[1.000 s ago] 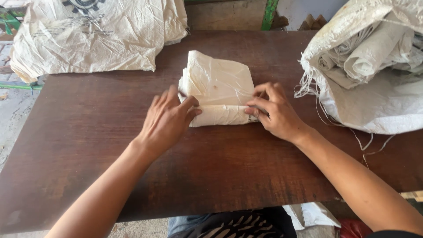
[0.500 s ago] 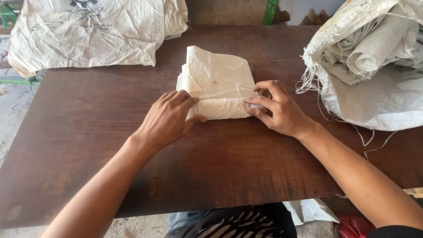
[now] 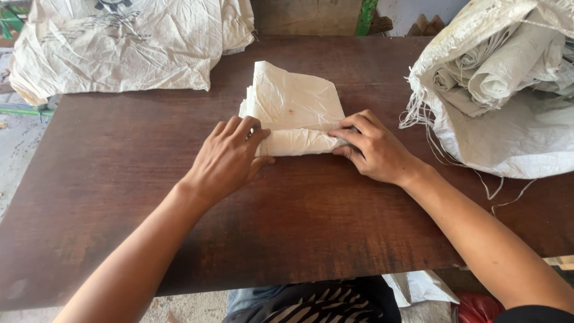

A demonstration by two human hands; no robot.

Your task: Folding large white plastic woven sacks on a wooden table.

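Item one: a folded sack (image 3: 293, 110) of off-white woven plastic, crinkled and papery in look, lying at the middle of the table (image 3: 119, 179). Its far part fans out into a rough trapezoid of stacked layers; its near edge is turned over into a thick, rounded roll.

Our left hand (image 3: 227, 158) lies palm down on the left end of that roll, fingers spread flat and pressing, not closed round anything. Our right hand (image 3: 373, 146) rests on the right end, fingertips curled against the fold and pinning it to the table (whether any cloth is pinched under them we cannot tell). The two hands stay apart, one at each end of the roll.

Item two: the table itself, dark reddish-brown wood with a smooth, worn, streaked grain.

Item three: a flat heap of similar sacks (image 3: 119, 45), creased and pale, at the far left corner.

Item four: an open woven bag (image 3: 520, 131) at the right edge, frayed threads trailing from its mouth, holding several tightly rolled sacks (image 3: 508, 69).
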